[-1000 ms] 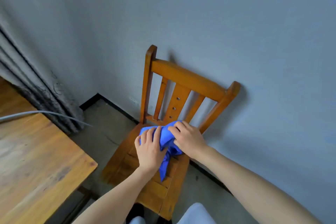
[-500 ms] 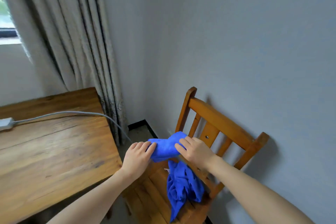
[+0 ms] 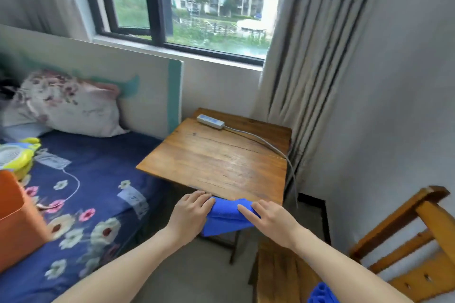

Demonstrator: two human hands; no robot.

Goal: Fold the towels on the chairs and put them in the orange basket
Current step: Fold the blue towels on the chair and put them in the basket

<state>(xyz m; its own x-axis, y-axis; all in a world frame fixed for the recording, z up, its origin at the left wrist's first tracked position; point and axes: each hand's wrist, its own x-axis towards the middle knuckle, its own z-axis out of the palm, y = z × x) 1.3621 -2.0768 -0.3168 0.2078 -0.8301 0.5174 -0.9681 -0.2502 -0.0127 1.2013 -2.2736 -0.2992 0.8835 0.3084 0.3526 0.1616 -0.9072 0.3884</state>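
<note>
Blue towel [image 3: 227, 220] gripped nr table [image 3: 216, 160] edge.

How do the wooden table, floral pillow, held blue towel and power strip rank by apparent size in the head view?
wooden table
floral pillow
blue towel
power strip
The towel is nearest the camera, so its rank is apparent only.
</note>
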